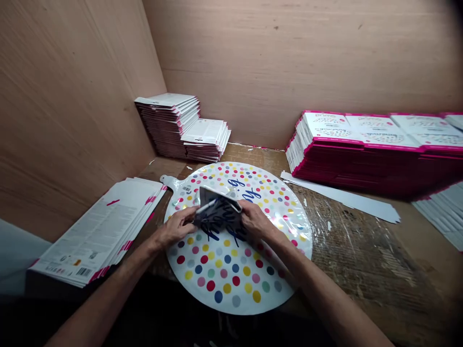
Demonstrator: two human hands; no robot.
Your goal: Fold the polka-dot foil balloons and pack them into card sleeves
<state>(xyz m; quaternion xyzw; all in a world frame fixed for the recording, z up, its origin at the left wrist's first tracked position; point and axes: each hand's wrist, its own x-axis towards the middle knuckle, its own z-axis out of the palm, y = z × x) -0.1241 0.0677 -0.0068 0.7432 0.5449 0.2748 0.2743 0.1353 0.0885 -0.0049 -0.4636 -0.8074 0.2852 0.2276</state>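
Observation:
A round, flat foil balloon [231, 270] with coloured dots, dark blue lettering and a tail at its upper left lies in front of me. Over its middle, a small folded piece [217, 205] with pale edges and a dark, glossy face is held between both hands; its exact kind cannot be made out. My left hand [179, 225] is closed at its left edge, with the fingertips partly hidden. Fingers of my right hand [255, 219] grip the right edge. Some of the balloon's lettering is covered by the folded piece.
Printed card sleeves [97, 231] lie fanned at the left. Taller stacks of white sleeves [166, 125] stand in the back corner. Along the right, rows of pink-edged packs [361, 154] sit behind a white card strip [343, 197]. Wooden panels [271, 62] enclose the worn tabletop [347, 270].

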